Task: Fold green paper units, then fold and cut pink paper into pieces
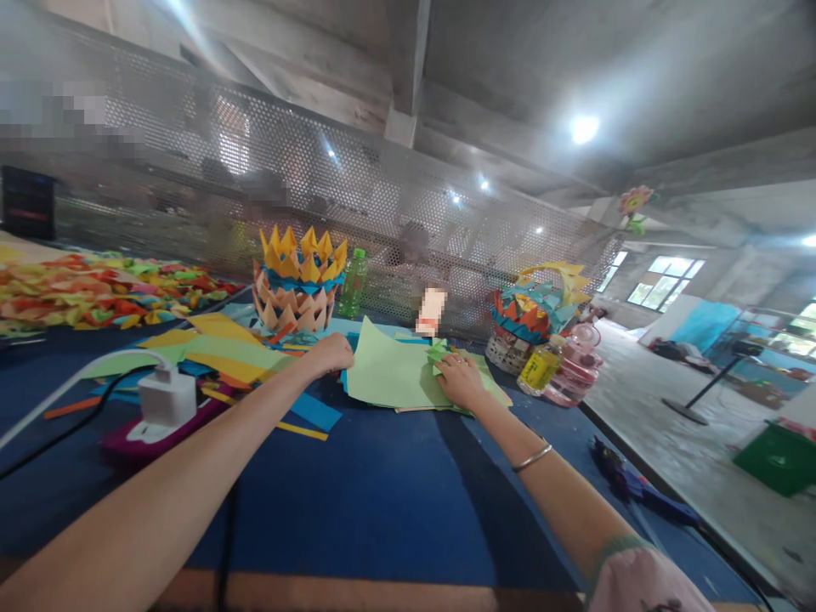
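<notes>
A stack of light green paper (395, 374) lies on the blue table, its upper left corner curling up. My left hand (332, 354) is closed beside the stack's left edge; the fingertips are turned away, so what they hold, if anything, is hidden. Stretched over the right part of the stack, my right hand (460, 381) has its fingers apart. Under and just beyond those fingers shows a small crumpled or folded piece of brighter green paper (437, 350).
Paper strips (229, 348) and a white charger (167, 398) on a purple power strip lie left. Behind stand a folded-paper basket (297, 293) and green bottle (354, 285). Right are another paper basket (519, 319), a yellow-labelled bottle (541, 367), a pink bottle (577, 370) and a dark blue tool (637, 489).
</notes>
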A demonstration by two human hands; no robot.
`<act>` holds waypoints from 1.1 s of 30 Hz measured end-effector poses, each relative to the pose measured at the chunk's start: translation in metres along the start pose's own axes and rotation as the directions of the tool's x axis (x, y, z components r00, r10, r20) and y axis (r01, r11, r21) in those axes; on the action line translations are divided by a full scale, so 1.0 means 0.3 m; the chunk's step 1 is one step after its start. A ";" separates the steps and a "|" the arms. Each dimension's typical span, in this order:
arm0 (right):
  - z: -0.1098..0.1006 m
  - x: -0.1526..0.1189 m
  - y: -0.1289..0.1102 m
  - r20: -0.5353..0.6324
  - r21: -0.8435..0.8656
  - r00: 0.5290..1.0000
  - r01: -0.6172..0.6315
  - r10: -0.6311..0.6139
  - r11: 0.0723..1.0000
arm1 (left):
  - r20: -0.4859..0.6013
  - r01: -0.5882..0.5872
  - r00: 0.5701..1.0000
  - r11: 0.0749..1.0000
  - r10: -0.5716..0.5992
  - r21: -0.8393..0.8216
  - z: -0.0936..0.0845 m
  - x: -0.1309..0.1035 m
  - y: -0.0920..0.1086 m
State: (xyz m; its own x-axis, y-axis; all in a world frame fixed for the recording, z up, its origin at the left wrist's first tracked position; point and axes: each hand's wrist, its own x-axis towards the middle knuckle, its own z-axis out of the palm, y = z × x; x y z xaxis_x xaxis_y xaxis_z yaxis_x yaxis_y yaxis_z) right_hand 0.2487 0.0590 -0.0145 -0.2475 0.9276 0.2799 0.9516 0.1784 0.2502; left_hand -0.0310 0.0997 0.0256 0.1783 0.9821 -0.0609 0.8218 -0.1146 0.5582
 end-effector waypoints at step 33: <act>-0.131 -0.105 -0.343 -0.019 0.420 1.000 0.027 -0.021 0.907 | 0.010 0.062 0.998 0.936 -0.062 -0.346 -0.028 -0.010 0.005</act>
State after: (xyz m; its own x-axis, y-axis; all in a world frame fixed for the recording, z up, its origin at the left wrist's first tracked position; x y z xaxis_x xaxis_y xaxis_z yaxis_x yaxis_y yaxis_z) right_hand 0.1516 -0.0015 -0.0126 -0.2705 0.9174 0.2919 0.9333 0.3243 -0.1544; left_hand -0.0349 0.0980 0.0336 0.1320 0.9858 -0.1035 0.5931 0.0051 0.8051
